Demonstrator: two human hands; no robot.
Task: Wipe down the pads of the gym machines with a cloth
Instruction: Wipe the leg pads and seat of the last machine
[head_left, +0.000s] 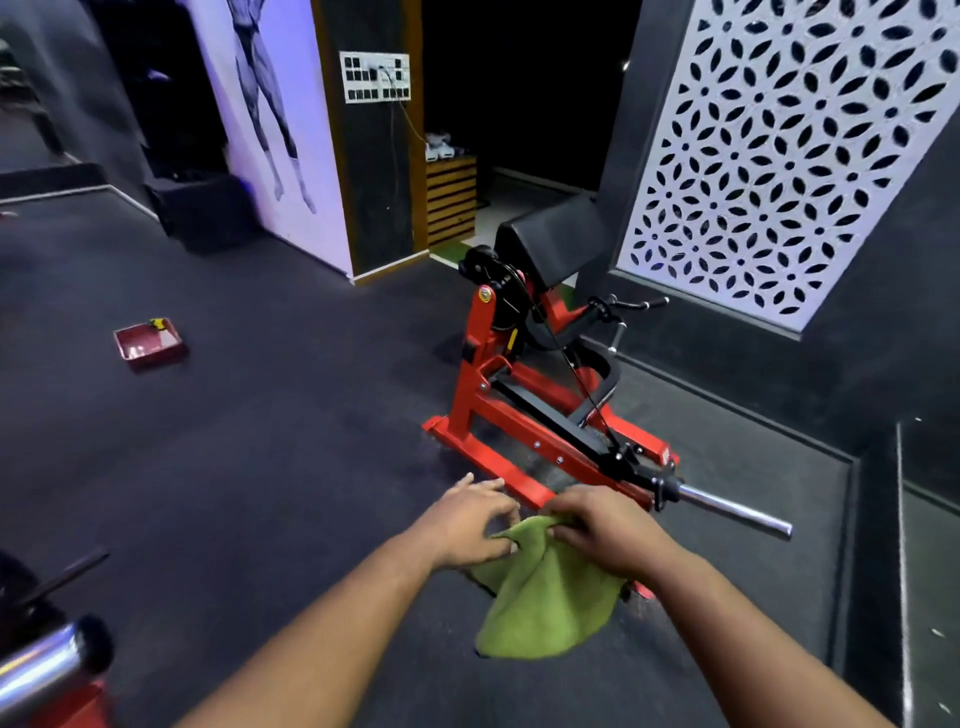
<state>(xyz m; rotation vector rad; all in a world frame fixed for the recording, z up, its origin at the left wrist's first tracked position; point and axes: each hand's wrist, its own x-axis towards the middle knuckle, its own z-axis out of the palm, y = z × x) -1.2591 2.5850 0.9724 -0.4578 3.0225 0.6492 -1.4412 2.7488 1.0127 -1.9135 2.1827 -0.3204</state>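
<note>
A green cloth hangs in front of me, above the dark floor. My right hand pinches its upper edge. My left hand holds the cloth's left edge with thumb and fingertips, the other fingers spread forward. Ahead stands a red and black gym machine with a slanted black arm pad at its top and a black seat pad lower down. Both hands are well short of the pads.
A chrome bar sticks out of the machine toward the right. A red tray lies on the floor at left. Another chrome bar end on red equipment is at bottom left. A white patterned screen stands at right.
</note>
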